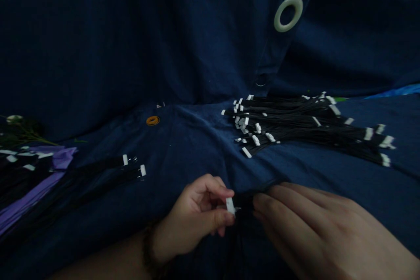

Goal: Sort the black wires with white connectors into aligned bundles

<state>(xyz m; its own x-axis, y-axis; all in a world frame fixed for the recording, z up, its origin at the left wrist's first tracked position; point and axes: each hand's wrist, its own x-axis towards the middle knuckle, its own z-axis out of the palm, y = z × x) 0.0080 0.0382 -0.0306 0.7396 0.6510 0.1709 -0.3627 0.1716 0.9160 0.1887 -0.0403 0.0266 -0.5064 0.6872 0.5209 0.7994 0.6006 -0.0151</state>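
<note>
My left hand (200, 210) pinches a small white connector (230, 205) between thumb and fingertips, near the front of the blue cloth. Dark wires (244, 201) run from the connector toward my right hand (305, 223). That hand is closed on them, its back turned up and its fingertips mostly hidden. Past my hands lies a large pile of black cables (288, 118) with white connectors on both ends. To the left, two cable ends with white connectors (125, 160) rest on the cloth.
Dark blue cloth (190, 148) covers the surface and hangs behind it, with a pale ring (288, 14) on the hanging part. A coil of orange rubber bands (152, 120) lies at the back. At far left are a purple strip (36, 192), more cables and a pale flower (14, 119).
</note>
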